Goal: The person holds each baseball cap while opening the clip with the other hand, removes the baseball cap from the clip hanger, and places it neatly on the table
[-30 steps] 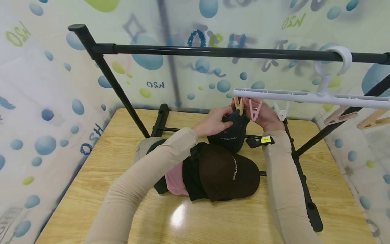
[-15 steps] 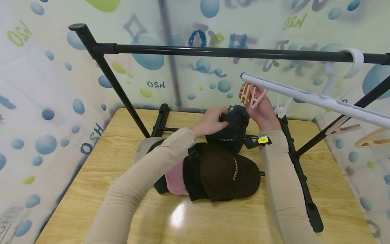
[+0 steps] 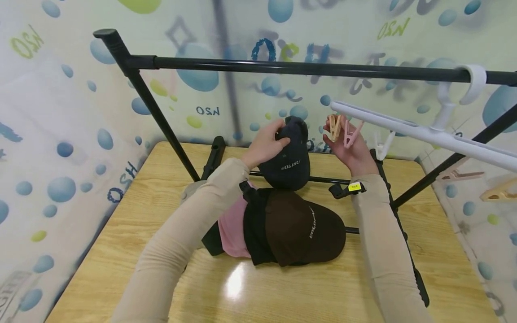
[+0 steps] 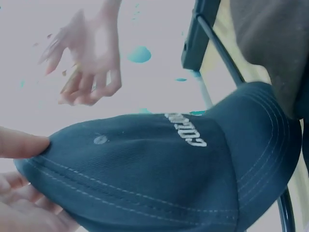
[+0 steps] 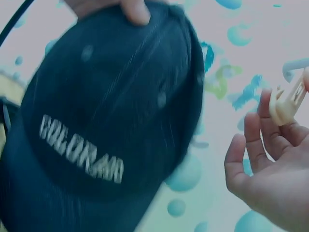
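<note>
My left hand [image 3: 264,141] pinches a navy cap [image 3: 288,157] by the back of its crown. The cap hangs brim down with white lettering facing me; in the left wrist view the thumb lies on top of the crown [image 4: 120,164] and fingers curl beneath. To its right, my right hand [image 3: 349,146] is raised palm up at the end of a white hanger [image 3: 408,125]. It pinches a beige clothespin [image 3: 334,128] on that hanger, its other fingers spread. A pink clothespin [image 3: 351,133] hangs in front of the same hand. The cap is apart from both clips.
A black rack's top bar [image 3: 242,66] carries the hanger. More clips, a white one [image 3: 383,144] and a beige one [image 3: 498,190], hang further right. On the wooden table [image 3: 121,224] lies a row of overlapping caps, a brown one [image 3: 303,229] at the front and a pink one [image 3: 234,229] behind.
The navy cap has come away from the beige clothespin and moved left, lifted in my left hand. The hanger's near end has swung up and to the right with my right hand.
</note>
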Demonstrator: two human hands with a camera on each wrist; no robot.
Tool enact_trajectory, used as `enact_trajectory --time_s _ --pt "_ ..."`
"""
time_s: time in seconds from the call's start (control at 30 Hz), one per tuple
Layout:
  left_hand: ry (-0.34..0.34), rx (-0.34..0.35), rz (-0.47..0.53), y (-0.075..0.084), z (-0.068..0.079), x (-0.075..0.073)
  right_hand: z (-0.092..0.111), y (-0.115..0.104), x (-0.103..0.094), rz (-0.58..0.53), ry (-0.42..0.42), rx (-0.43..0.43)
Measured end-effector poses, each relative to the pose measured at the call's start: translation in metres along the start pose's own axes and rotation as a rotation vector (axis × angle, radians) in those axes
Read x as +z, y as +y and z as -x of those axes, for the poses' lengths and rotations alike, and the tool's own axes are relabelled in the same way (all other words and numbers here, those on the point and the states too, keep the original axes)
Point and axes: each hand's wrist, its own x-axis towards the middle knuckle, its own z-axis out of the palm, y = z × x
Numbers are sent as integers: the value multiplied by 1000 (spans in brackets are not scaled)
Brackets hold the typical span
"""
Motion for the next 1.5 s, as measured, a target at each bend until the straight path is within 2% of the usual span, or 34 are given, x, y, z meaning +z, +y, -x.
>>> enact_trajectory --time_s 0.23,0.43,0.63,0.73,0.83,0.93,1.03,1.27,1.37,1.5 --pt "52 -96 76 1 -1 -11 10 -10 -19 42 59 27" --pt "103 -106 113 3 -2 -18 23 -20 -34 99 113 67" --pt "90 -143 135 10 -4 -26 37 -27 -48 186 128 76" --pt "108 -176 188 15 -5 -31 44 -29 -54 263 128 98" --pt "147 -204 289 21 -5 -37 51 -31 -60 343 130 129" --pt "177 -225 396 26 -5 -40 57 -33 -67 361 104 160" --pt "178 -238 469 32 -5 -39 62 -36 -72 368 68 188" --pt "150 -255 489 51 -3 -26 75 -38 -71 464 -9 246" --pt "118 -242 516 58 -1 -23 81 -38 -69 578 -29 266" --pt "77 -231 547 65 2 -16 88 -38 -66 790 -26 315"
